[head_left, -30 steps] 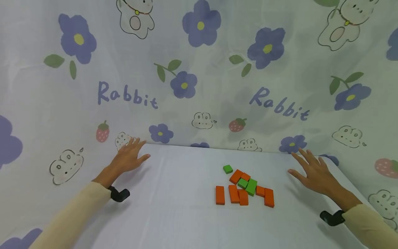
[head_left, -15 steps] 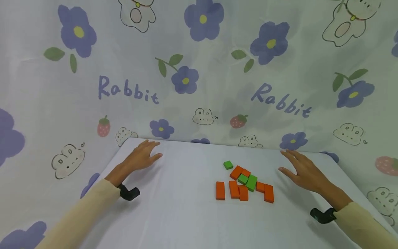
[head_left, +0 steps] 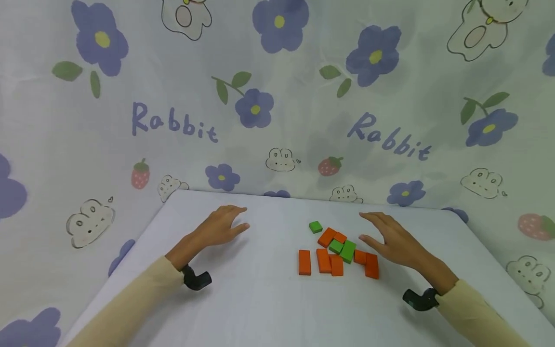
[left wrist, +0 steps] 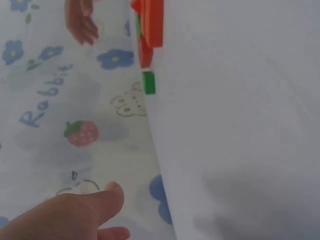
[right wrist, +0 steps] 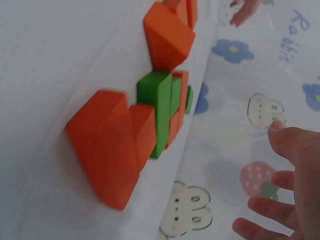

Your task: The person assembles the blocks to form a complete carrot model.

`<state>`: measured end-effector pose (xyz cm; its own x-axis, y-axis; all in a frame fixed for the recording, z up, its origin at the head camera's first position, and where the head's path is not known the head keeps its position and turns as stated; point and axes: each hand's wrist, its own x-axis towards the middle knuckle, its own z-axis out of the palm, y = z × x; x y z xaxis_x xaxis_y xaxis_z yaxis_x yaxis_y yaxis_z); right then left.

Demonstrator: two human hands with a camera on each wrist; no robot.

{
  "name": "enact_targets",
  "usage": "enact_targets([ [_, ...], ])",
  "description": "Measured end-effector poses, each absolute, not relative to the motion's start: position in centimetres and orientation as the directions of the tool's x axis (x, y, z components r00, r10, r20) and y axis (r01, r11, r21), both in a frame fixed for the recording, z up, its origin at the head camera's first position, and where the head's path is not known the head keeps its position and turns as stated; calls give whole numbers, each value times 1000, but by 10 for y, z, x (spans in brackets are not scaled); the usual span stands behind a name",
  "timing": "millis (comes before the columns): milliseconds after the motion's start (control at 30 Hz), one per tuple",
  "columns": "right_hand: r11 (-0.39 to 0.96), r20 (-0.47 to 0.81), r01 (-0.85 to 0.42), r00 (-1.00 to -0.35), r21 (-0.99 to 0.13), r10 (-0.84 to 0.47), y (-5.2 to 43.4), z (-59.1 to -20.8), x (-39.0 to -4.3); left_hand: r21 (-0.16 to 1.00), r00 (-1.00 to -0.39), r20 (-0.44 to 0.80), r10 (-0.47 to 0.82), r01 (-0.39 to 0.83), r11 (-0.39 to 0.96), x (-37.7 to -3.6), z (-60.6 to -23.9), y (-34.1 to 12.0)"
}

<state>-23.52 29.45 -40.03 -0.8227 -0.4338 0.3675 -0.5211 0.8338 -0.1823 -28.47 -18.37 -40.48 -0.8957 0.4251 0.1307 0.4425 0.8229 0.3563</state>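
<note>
The right hand (head_left: 394,241) and left hand (head_left: 218,227) are hanging loose over the tabletop (head_left: 260,313), holding nothing.

Orange and green blocks are lying between the hands, closer to the right one. A small green block (head_left: 315,227) is sitting alone at the back, and one orange block (head_left: 305,262) is lying apart on the left. The others are crowding close together, with a bigger green block (head_left: 348,251) in the middle. If the right hand is dipping too low, its fingers might be bumping the end orange block (head_left: 372,266) and pushing its neighbours crooked. Picking from the crowded middle could be dragging other blocks along, because they are lying so close.
</note>
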Motion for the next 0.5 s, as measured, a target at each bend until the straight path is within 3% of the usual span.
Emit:
enact_targets([
  [300,803,276,-532,-841,-270,-465,264,-395,-233,441,-905,93,414,411,798,-281,-407,-160],
  [500,763,267,-569,-821,-306,-505,256,-399,-232,460,-889,88,449,436,774,-279,-404,-138],
])
